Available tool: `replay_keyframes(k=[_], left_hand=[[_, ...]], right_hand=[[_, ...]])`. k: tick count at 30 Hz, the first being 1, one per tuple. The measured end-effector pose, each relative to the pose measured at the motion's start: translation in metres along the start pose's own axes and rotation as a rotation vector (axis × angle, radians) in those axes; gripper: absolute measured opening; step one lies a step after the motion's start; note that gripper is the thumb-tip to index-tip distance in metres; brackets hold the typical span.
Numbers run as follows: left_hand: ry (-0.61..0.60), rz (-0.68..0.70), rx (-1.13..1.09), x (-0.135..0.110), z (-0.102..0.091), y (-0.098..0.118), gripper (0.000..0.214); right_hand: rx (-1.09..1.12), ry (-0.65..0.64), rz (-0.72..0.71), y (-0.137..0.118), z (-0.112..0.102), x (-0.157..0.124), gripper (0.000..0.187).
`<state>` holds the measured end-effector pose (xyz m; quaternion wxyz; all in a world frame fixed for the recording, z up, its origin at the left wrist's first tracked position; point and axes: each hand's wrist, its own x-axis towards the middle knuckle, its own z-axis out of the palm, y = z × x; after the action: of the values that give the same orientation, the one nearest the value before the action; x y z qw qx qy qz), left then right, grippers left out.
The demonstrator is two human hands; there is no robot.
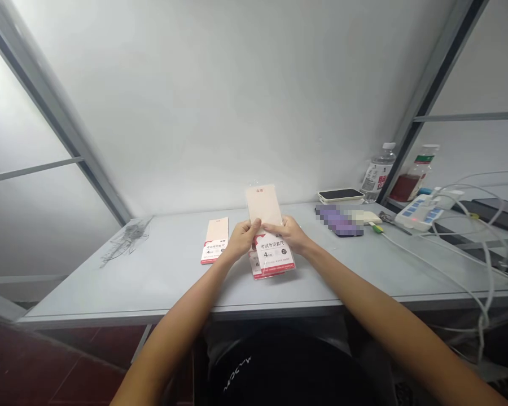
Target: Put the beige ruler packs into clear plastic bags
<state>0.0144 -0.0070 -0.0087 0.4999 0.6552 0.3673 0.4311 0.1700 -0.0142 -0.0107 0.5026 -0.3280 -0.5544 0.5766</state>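
Observation:
Both my hands hold up a clear plastic packet of an exam ruler set [267,234], with a beige upper part and a white and red label below. My left hand [242,241] pinches its left edge, and my right hand [286,233] grips its right edge. Partly behind the held packet, a second similar packet [256,265] shows at its lower left; I cannot tell whether it touches the table. A third packet [214,241] lies flat on the grey table [173,287], left of my left hand.
Crumpled clear plastic [127,241] lies at the table's left. At the back right are a black and cream device [341,195], a pixelated purple object [338,220], several bottles [379,172], and a power strip [419,212] with white cables [449,270] trailing over the table's right side.

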Motion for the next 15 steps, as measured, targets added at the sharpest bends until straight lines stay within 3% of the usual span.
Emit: replay_keyframes(k=[8, 15], left_hand=[[-0.078, -0.041, -0.063, 0.0008, -0.0013, 0.0, 0.048], [-0.134, 0.004, -0.057, 0.0028, -0.0052, -0.0046, 0.046]], right_hand=[[-0.004, -0.034, -0.014, 0.0018, -0.0009, -0.0008, 0.036], [0.04, -0.019, 0.002, 0.0008, -0.0004, -0.0011, 0.035]])
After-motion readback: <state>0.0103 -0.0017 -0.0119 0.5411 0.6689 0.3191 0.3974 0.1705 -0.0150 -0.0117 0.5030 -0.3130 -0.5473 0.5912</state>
